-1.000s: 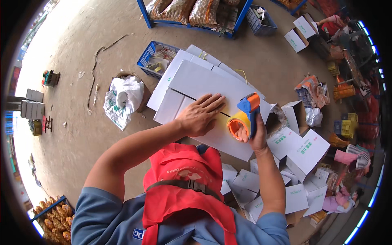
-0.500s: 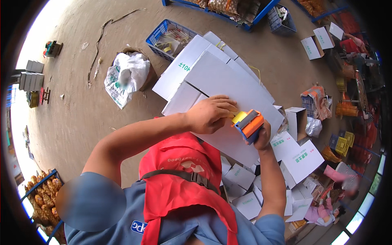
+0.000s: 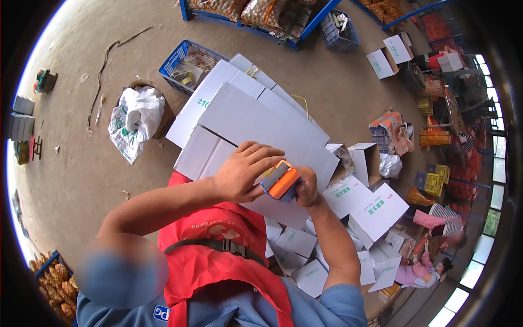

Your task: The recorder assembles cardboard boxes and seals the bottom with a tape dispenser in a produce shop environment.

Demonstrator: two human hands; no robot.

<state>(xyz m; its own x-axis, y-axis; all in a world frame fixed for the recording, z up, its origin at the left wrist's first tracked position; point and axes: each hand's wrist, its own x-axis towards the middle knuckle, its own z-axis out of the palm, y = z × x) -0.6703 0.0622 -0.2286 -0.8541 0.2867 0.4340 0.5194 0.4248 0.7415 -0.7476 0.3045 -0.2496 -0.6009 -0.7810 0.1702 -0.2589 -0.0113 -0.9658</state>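
Note:
My right hand (image 3: 308, 185) grips an orange and blue tape dispenser (image 3: 283, 182) holding a roll of yellow tape. Up against the dispenser's left side is my left hand (image 3: 243, 170), its fingers bent over the tape end. Whether those fingertips pinch the tape is hidden from this angle. Beneath both hands lies a stack of flattened white cardboard boxes (image 3: 256, 117), with a dark gap between flaps near my left fingers. A loose yellow strap (image 3: 300, 101) curls out of the pile's far edge.
Beyond the stack stands a blue plastic crate (image 3: 173, 64) with odds and ends. A white plastic bag (image 3: 139, 114) lines a bin at the left. Several folded white boxes (image 3: 376, 210) are heaped at the right, and two people (image 3: 427, 272) sit past them.
The dispenser has come closer to my left hand and less yellow tape shows. Both hands shifted left in the picture as the whole view swung.

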